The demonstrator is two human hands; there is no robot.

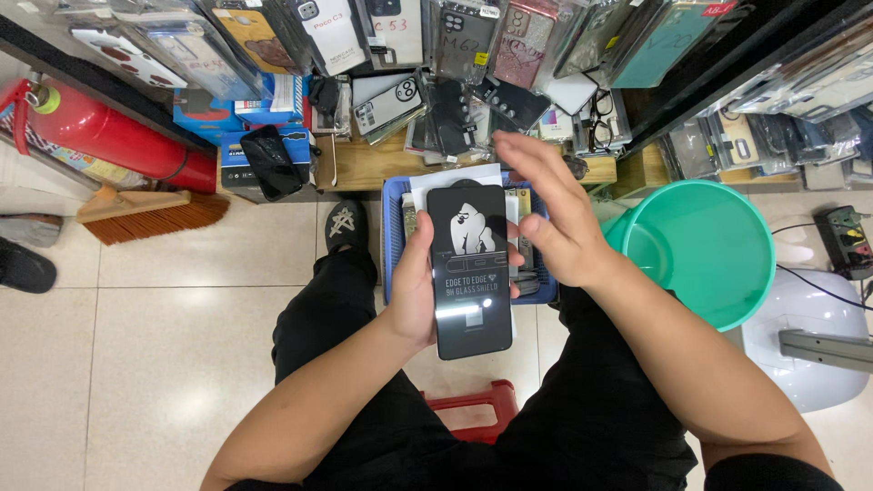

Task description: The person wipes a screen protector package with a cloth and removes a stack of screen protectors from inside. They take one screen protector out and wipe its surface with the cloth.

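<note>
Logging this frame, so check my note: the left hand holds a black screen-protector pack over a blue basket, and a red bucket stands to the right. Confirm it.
One thing is wrong: the bucket is teal green, not red, as the head view shows. The rest stands: the left hand holds the black pack over the blue basket, with the bucket to the right.

Tiled floor (pixel 182 300): broom (pixel 150 214), teal bucket (pixel 705 250).
</note>
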